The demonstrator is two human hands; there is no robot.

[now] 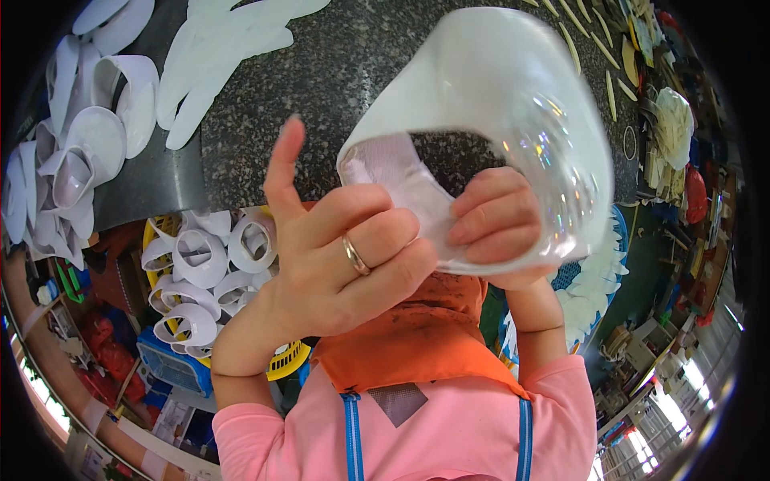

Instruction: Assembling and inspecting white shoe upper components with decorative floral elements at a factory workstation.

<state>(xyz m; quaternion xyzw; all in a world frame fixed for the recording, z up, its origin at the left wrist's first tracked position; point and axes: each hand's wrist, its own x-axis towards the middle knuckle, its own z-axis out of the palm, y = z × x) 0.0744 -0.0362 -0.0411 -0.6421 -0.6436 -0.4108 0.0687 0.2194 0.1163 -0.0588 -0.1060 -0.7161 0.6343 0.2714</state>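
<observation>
A glossy white shoe upper [489, 76] is held up in front of me, its open middle facing me and its pale, ribbed lining showing. My left hand [345, 248] grips its lower left edge with curled fingers. The index finger sticks up, and a ring sits on one finger; the thumb is hidden. My right hand [501, 220] is closed around the lower right rim, with its fingertips inside the opening.
A dark speckled tabletop [313, 76] carries flat white pieces [216, 56], piled white uppers [96, 132] and thin pale strips [601, 48]. Below its edge, a yellow basket [287, 361] holds more uppers. Beside it stands a blue crate [172, 361]. White pieces [589, 313] fill another basket at right.
</observation>
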